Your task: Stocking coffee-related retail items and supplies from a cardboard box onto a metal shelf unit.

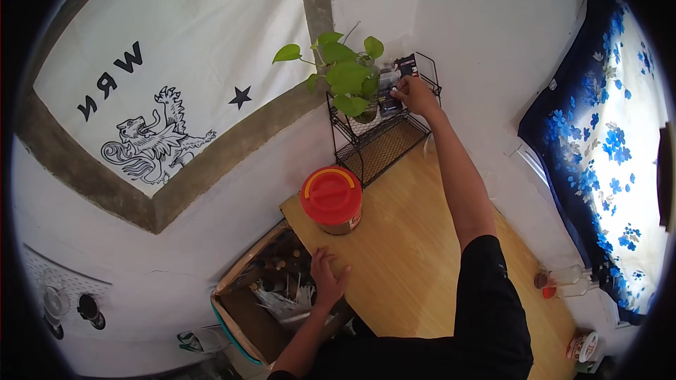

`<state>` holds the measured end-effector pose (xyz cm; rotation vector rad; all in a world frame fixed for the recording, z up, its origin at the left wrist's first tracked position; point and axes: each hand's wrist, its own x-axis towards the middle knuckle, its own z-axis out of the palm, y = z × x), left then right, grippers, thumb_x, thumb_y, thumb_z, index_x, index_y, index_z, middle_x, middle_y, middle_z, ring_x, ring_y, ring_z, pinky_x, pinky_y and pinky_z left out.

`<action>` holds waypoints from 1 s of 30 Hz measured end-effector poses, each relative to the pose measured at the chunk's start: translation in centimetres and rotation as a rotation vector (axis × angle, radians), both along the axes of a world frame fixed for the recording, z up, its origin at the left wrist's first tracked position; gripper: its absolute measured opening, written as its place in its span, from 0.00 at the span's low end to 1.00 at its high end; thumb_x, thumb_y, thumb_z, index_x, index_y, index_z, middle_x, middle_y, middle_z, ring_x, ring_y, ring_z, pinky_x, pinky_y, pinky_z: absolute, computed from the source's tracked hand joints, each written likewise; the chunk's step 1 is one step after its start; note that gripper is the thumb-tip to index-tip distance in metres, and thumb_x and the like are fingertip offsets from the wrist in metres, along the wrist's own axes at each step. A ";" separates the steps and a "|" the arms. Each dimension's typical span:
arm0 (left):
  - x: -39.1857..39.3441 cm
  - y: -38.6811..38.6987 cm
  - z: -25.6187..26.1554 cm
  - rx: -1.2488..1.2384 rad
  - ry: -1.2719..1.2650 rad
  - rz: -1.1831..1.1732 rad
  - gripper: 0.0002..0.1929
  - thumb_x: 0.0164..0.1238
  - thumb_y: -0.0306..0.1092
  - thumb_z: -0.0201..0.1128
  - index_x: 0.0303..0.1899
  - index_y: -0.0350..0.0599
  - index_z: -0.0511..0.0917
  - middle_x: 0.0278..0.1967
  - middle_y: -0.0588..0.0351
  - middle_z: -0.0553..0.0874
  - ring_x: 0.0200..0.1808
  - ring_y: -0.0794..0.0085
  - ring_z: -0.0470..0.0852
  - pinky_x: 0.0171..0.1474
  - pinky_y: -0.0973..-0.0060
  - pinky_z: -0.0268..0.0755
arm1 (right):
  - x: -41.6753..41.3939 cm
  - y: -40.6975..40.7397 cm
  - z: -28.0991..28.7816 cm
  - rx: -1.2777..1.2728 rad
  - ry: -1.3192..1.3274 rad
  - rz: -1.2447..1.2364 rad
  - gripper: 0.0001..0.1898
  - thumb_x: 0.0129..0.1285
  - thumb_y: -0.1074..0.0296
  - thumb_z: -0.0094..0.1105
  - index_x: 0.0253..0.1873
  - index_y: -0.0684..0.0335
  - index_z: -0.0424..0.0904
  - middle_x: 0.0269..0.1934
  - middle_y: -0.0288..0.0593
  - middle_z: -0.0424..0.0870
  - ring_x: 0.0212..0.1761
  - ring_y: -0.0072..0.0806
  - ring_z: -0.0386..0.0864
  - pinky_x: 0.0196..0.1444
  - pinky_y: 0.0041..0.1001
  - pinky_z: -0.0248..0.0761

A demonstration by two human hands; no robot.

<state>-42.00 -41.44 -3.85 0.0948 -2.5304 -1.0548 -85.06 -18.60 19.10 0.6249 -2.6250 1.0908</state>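
My right hand (414, 96) reaches to the upper tier of a black wire rack (388, 150), its fingertips against dark packets (391, 96) standing there; whether they grip one I cannot tell. Beside the packets a green leafy plant (346, 76) grows from a glass jar (369, 111). Near the table's left edge, my left hand (327, 279) has its fingers apart and holds nothing. In front of it on the wooden table (406, 237) stands a round tub with a red lid (331, 195) and a yellow handle.
A cardboard box (237, 309) with white sticks and other items sits left of the table. Glass bottles (565, 276) and a small tub (582, 345) are at the right. A blue floral curtain (591, 158) hangs there; a printed cloth (211, 37) hangs at the left.
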 end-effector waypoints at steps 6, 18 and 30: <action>-0.1 0.4 0.3 0.004 -0.001 -0.005 0.25 0.61 0.42 0.72 0.54 0.41 0.71 0.68 0.42 0.69 0.74 0.43 0.60 0.73 0.51 0.51 | 3.2 0.4 -0.1 -0.129 0.357 -0.160 0.16 0.65 0.59 0.71 0.43 0.66 0.78 0.39 0.49 0.86 0.40 0.40 0.84 0.47 0.34 0.76; 8.4 -2.6 2.3 0.089 -0.069 -0.090 0.24 0.66 0.39 0.68 0.57 0.39 0.70 0.68 0.41 0.70 0.73 0.43 0.64 0.73 0.52 0.54 | 31.6 -4.0 -14.5 -0.430 0.103 -0.060 0.07 0.72 0.72 0.60 0.38 0.67 0.76 0.33 0.43 0.81 0.35 0.28 0.79 0.41 0.26 0.72; 23.8 -14.0 -2.6 -0.231 -0.256 0.620 0.28 0.70 0.39 0.66 0.63 0.32 0.65 0.71 0.34 0.63 0.75 0.41 0.59 0.74 0.52 0.53 | 45.3 -15.8 -18.1 -0.398 -0.715 0.460 0.07 0.79 0.72 0.45 0.48 0.68 0.73 0.37 0.45 0.82 0.39 0.26 0.79 0.45 0.26 0.72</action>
